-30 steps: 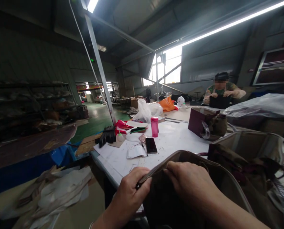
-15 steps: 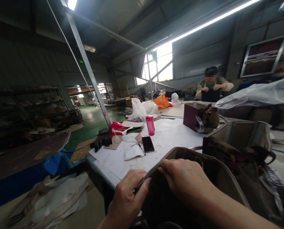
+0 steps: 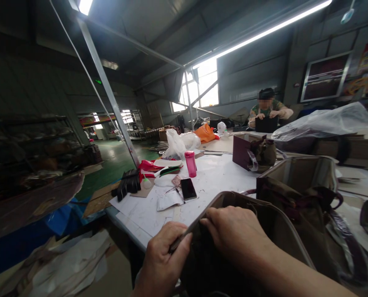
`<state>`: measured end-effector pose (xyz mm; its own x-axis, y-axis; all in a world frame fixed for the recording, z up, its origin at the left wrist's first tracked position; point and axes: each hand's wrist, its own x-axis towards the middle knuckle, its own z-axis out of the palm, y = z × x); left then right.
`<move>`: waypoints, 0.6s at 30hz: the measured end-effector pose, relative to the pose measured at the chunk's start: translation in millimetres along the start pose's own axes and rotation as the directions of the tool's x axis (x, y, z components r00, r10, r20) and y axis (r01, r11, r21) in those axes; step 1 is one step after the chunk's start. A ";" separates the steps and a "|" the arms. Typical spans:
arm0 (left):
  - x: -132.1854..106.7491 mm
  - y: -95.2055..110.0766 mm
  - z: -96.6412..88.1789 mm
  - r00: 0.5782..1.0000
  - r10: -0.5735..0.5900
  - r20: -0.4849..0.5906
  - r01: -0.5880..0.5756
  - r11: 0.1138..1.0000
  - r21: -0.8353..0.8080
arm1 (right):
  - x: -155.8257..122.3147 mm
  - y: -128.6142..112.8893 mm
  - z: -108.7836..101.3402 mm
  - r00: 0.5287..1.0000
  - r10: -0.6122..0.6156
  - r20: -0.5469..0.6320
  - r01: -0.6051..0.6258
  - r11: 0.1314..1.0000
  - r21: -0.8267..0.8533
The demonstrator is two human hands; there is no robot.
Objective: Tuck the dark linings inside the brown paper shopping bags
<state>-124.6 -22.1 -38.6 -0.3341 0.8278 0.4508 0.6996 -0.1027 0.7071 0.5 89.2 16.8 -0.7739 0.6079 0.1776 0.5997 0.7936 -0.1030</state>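
A dark brown bag with a piped rim stands open in front of me, its lower part out of sight. My left hand pinches the rim at its near left corner, thumb on the inner side and fingers outside. Farther along the same edge, my right hand grips the rim, its fingers folded over and partly hidden by the back of the hand. Just right of it stands a second open bag with purple handles, one wrapped in clear plastic.
On the white-covered table are a pink bottle, a phone, papers and a purple-sided bag. Across the table a co-worker holds a black piece. Plastic sheeting covers a stack at right. A metal post rises at left.
The view has turned slightly right, so the surroundings shift left in the picture. Both hands keep their hold on the bag's rim, with little movement along it.
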 end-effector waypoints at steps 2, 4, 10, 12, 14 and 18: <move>2.3 5.5 -0.7 0.998 -0.056 0.033 0.054 0.998 0.033 | 0.1 0.4 -0.2 1.000 0.012 -0.008 -0.012 1.000 -0.002; 5.3 11.1 -0.6 0.992 -0.101 0.073 0.096 0.993 0.072 | 0.3 0.1 -0.5 1.000 0.018 -0.007 -0.018 1.000 0.002; 12.1 13.8 6.4 0.990 -0.084 0.115 0.078 0.995 0.055 | -1.2 1.6 0.5 0.999 0.029 -0.018 -0.029 1.000 0.011; 12.3 11.6 7.8 0.992 -0.071 0.104 0.065 0.996 0.065 | -1.4 5.3 1.6 1.000 0.023 -0.017 -0.023 1.000 0.007; 12.1 10.1 7.6 0.994 -0.046 0.096 0.039 0.997 0.073 | -1.0 10.7 2.2 1.000 -0.005 -0.006 0.005 1.000 0.013; 12.3 9.0 5.1 0.997 -0.025 0.078 0.021 0.998 0.059 | 0.5 22.0 -0.1 0.999 -0.044 0.005 0.044 0.999 0.016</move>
<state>-119.2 -9.9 -29.5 -0.3017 0.8704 0.3891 0.7284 -0.0528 0.6831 13.3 107.0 14.7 -0.8004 0.5727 0.1771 0.5619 0.8197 -0.1113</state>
